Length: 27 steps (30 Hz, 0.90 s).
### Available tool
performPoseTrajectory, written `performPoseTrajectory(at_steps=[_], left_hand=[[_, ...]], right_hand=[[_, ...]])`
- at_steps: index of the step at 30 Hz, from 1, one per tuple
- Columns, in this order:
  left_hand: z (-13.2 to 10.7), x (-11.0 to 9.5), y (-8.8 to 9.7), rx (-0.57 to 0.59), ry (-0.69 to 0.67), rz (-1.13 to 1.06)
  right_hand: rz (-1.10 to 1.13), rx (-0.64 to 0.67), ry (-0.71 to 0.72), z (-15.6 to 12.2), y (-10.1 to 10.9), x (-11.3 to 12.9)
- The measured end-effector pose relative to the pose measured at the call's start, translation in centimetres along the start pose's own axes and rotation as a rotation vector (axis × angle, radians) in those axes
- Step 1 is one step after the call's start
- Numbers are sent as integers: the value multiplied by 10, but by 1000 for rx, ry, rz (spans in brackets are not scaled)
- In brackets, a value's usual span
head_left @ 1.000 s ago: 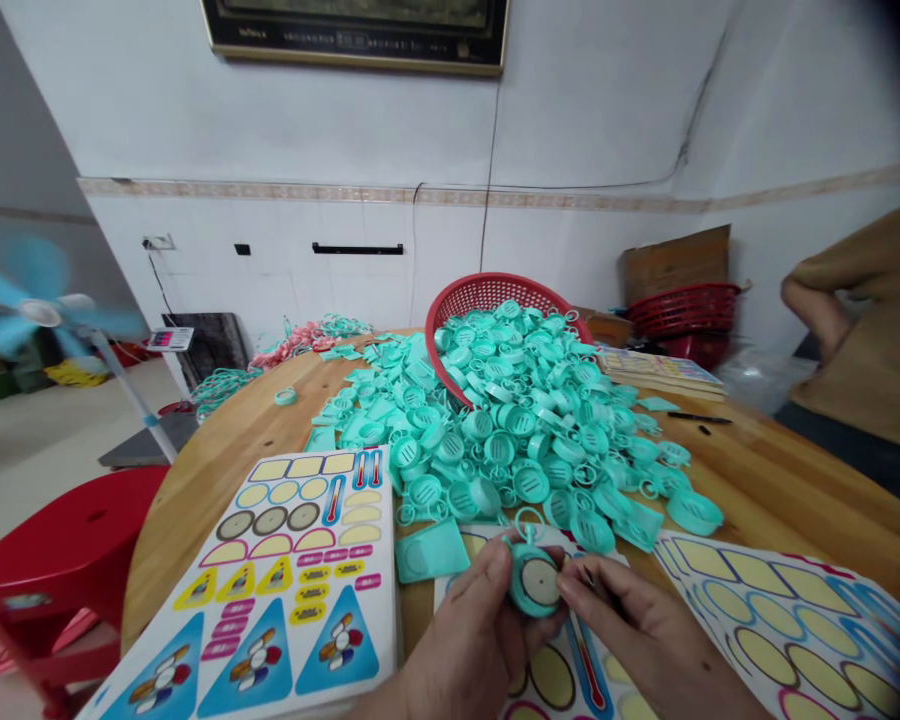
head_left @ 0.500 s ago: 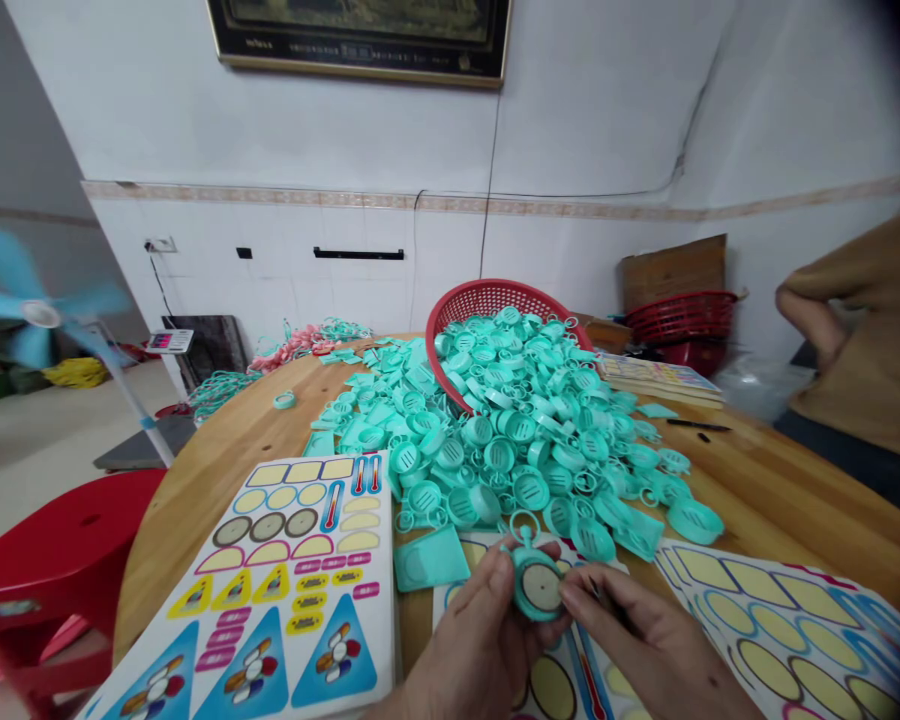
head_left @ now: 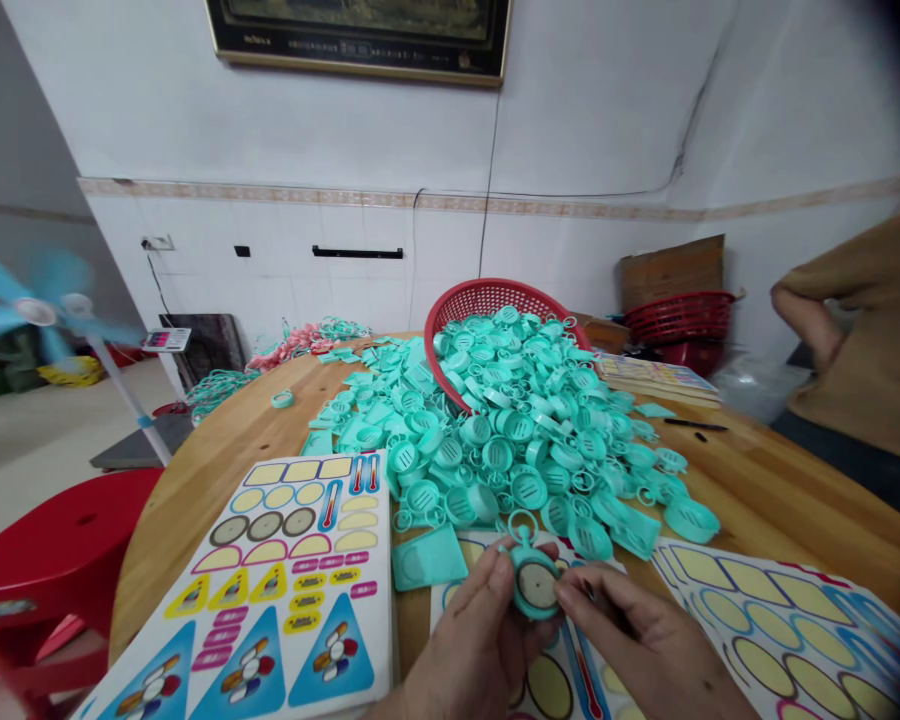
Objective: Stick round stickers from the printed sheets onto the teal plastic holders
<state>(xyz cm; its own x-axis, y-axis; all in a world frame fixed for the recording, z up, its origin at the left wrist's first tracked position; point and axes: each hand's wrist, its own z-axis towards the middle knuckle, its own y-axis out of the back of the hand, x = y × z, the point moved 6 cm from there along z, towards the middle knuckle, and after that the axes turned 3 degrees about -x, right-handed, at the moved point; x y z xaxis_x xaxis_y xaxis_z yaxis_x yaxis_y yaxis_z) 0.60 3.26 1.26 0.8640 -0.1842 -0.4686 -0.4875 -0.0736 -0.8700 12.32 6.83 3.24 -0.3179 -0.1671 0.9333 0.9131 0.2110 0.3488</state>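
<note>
My left hand [head_left: 480, 620] is wrapped round a turquoise plastic toy stopwatch [head_left: 523, 545] with a ring on top, held upright low in the middle of the view. On its face lies a round beige dial sticker [head_left: 538, 585] with a dark rim. The thumb of my right hand [head_left: 637, 630] presses at the right edge of this face. Between the fingers of that hand runs a thin dark tool [head_left: 607, 608], partly hidden, its kind unclear. Under both hands lies a sticker sheet [head_left: 551, 685]; some of its stickers are covered by my hands.
A tipped red basket [head_left: 450, 300] spills turquoise stopwatch cases [head_left: 529, 488] across the wooden table [head_left: 217, 430]. Sticker sheets [head_left: 270, 560] lie left, more sheets [head_left: 795, 630] right. A black pen [head_left: 694, 424] lies behind. A red stool [head_left: 52, 550], fan [head_left: 37, 310] and another person [head_left: 870, 340] flank the table.
Both hands keep nearly the same hold on the stopwatch. The whole view has shifted very slightly, and the fan's blades have turned.
</note>
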Motion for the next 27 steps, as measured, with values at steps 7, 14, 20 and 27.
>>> performPoseTrajectory(at_steps=[7,14,20,27], left_hand=[[0,1,2,-14,-13,-11],[3,4,3,-7,-27,-25],[2,3,3,-29,-22,10],[5,5,9,-32,-25,71]], right_hand=[[-80,-43,36,-2,1,11],[-102,-9,-25,-1,-2,3],[-129,-27,-7,-2,0,5],[-151,-41,55,-1,-1,0]])
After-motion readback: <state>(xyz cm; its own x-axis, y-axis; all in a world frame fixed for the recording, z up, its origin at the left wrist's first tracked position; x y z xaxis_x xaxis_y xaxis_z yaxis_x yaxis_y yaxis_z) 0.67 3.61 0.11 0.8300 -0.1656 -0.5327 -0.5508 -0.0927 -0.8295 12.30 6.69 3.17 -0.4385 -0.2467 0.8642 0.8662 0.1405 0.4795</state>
